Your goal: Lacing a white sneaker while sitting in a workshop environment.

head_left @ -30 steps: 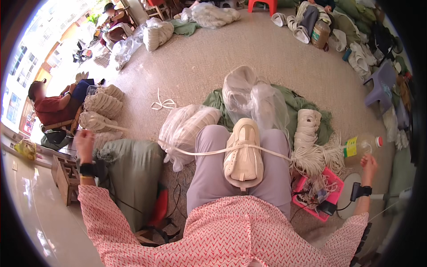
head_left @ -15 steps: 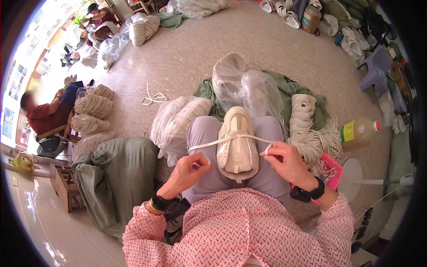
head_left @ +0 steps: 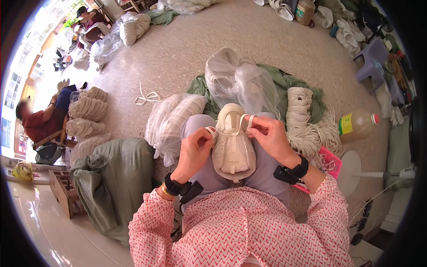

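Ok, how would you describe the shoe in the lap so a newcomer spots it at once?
Start from the lilac trousers at the centre. A cream shoe rests on them, toe pointing up the picture, between the left hand and right hand, which pinch its lace. It lies single and unwrapped, unlike what the nearby clear bags hold.

Shoe [head_left: 232,155] cream, lace [head_left: 251,119] white. Shirt [head_left: 222,222] pale pink, red zigzag pattern. Trousers [head_left: 195,126] lilac-grey. Wrist straps [head_left: 304,166] black. Sack [head_left: 126,173] grey-green; cloth [head_left: 290,82] green. Basket [head_left: 336,165] hot pink. Jug label [head_left: 345,124] yellow and green, cap [head_left: 376,119] red. Plastic stool [head_left: 372,56] greyish purple, wooden stool [head_left: 66,191] brown. Floor [head_left: 171,58] beige, speckled.
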Demonstrator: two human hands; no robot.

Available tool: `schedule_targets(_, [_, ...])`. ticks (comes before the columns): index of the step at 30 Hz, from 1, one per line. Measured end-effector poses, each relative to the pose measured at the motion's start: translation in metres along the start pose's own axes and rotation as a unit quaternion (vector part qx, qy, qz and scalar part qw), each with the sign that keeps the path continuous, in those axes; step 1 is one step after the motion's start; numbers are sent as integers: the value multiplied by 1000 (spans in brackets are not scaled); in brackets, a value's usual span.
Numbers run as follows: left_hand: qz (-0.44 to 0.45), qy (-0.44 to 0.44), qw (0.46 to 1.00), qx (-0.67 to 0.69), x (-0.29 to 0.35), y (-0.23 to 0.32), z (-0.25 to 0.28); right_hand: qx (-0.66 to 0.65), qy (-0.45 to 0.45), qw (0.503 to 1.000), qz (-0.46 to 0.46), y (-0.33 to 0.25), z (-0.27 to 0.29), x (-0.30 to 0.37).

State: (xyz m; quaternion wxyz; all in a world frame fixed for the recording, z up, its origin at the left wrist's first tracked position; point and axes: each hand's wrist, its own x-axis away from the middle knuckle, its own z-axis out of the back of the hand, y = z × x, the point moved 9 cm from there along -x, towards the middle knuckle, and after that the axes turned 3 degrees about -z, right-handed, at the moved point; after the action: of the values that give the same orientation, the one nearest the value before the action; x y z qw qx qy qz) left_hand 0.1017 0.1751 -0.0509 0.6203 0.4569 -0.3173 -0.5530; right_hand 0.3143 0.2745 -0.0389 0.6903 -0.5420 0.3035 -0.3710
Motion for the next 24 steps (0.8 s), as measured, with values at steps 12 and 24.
schedule_targets(12, [44,-16,995,83,-6,-13,-7,-99,5,994,-53,11,-7,0])
schedule_targets(24, [21,-24,989,143,-19,-4,-13,96,3,995,41,-24,-13,-3])
